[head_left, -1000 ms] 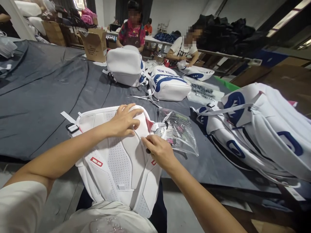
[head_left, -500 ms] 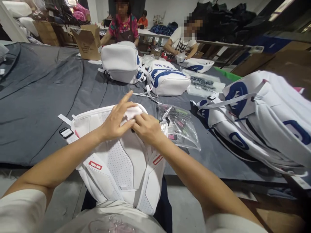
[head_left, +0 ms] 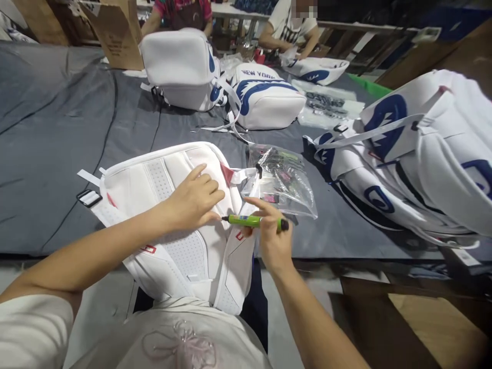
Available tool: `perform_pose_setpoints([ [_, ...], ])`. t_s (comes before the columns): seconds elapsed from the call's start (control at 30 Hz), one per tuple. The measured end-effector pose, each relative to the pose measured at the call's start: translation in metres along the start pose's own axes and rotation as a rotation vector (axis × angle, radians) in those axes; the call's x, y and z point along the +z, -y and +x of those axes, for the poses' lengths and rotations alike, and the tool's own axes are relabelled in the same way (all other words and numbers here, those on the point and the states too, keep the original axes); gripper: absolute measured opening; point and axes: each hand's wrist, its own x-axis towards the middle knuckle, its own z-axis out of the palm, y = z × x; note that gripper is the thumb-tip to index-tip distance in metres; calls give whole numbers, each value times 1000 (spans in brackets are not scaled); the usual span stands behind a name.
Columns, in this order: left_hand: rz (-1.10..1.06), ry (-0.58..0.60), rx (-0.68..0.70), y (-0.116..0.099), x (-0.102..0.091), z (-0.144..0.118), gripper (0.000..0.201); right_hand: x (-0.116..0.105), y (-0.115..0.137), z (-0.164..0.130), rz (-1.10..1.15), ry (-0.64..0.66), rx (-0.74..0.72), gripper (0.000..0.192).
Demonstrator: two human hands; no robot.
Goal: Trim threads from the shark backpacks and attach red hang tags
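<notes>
A white backpack (head_left: pixel 219 256) lies with its padded back and shoulder straps facing up, its near end against my body. My right hand (head_left: pixel 273 238) is closed around a green marker (head_left: pixel 246 221), held nearly level above the bag's right side with its dark tip pointing left. Over the back panel is my left hand (head_left: pixel 196 197), its fingers loosely bent and its thumb stretched out close to the marker's tip. Whether the thumb touches the tip, I cannot tell. A clear plastic bag (head_left: pixel 294 187) of small coloured items lies just right of the backpack.
On the grey-covered table (head_left: pixel 57 133) a white backpack (head_left: pixel 180 69) and a NEW YORK bag (head_left: pixel 269 105) stand farther back. More white-and-blue bags (head_left: pixel 434 169) are piled at right. A cardboard box (head_left: pixel 117 36) stands at the far left. Two people work across the table.
My hands were together near the backpack's top; my right hand has drawn back toward me and right, and the green marker now shows in it. The camera has tilted down.
</notes>
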Motion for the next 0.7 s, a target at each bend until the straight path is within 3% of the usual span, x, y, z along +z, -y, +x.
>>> perform_pose_setpoints([
  [0.1,48,81,-29,-6,4,3,34,4,-14,-21,42,-23,15,37],
  [0.3,-22,70,-77,-16,7,-6,21,13,-23,-27,-204,-286,-52,17],
  [0.5,-85,-48,-32,-22,20,-18,9,19,-19,-25,-241,-155,4,19],
  [0.7,-252,-142,-92,-23,35,-25,9,29,-14,-24,-246,-198,19,15],
])
